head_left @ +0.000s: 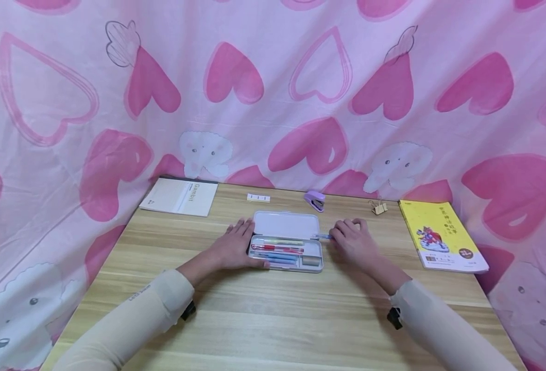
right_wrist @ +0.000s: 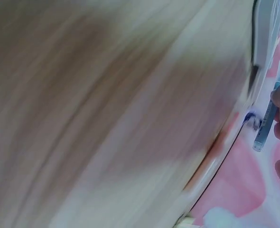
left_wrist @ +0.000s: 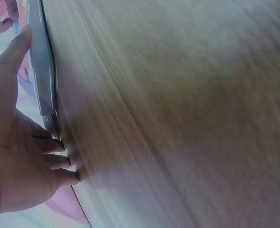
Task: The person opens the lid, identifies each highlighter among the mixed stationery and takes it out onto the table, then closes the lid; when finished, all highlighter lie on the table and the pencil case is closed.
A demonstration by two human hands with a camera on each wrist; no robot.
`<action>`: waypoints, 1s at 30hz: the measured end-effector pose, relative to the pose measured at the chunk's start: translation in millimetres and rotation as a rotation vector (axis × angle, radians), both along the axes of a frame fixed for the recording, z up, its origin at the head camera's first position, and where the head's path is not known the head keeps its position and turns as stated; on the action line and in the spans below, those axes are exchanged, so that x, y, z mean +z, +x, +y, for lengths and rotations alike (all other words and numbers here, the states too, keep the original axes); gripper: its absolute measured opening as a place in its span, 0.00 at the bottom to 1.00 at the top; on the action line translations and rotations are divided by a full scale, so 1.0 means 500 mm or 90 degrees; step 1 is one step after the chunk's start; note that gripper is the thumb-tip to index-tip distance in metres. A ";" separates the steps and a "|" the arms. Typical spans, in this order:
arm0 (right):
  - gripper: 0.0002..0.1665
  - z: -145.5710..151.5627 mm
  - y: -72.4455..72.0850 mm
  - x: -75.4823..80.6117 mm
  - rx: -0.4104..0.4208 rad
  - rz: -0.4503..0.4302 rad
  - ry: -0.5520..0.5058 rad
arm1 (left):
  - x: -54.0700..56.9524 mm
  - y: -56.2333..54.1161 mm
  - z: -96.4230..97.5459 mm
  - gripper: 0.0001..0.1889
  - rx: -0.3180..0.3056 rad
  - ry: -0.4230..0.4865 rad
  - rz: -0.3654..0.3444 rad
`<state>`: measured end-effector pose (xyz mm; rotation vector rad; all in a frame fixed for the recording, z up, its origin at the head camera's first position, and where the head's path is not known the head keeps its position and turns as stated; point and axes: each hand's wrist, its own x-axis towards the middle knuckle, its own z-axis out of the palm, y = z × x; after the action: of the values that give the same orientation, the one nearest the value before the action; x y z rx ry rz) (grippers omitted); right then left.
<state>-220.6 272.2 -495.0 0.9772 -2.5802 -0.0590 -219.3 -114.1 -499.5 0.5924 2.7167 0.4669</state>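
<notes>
Two hands at an open pencil case, one pinching a pen

At the far left of a wood-grain table [head_left: 273, 319] lies a cream notebook [head_left: 175, 197] printed "Gambit". Next comes the left hand [head_left: 236, 245], loosely spread, fingers along the left side of a pencil case [head_left: 286, 225] and thumb at its front edge. The case sits mid-table, lid laid back. If that hand pressed unevenly, the case could slide or tilt and its loose pens roll. The case looks pale and shallow, holding a yellow pen [head_left: 279, 241], a red pen [head_left: 277, 249], blue pens and a grey block, perhaps an eraser.

Well apart from the left hand, beside the case's right side, the right hand [head_left: 355, 242] pinches a pen [right_wrist: 268, 118], its pale end reaching the hinge; whether they touch is unclear. A weak pinch could drop it, and a poor angle could catch the rim. The pen looks slim, blue-grey, clear at one end, with small dark print.

Beyond stands a purple stapler [head_left: 314, 201]; farther right, a binder clip [head_left: 378, 207], then a yellow booklet [head_left: 440, 234].
</notes>
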 end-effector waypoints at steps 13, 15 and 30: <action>0.13 0.102 0.026 -0.035 -0.053 -0.012 -0.009 | 0.001 0.000 0.001 0.75 -0.002 -0.006 -0.002; 0.12 0.111 0.028 -0.039 -0.057 -0.015 -0.004 | 0.001 -0.001 0.001 0.75 -0.003 -0.006 -0.002; 0.09 0.120 0.028 -0.042 -0.045 -0.013 0.034 | 0.003 -0.001 0.001 0.75 0.002 -0.001 -0.011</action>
<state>-206.5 332.1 -516.1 0.9098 -2.6445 -0.1380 -219.8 -113.6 -497.7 0.5815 2.7023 0.4676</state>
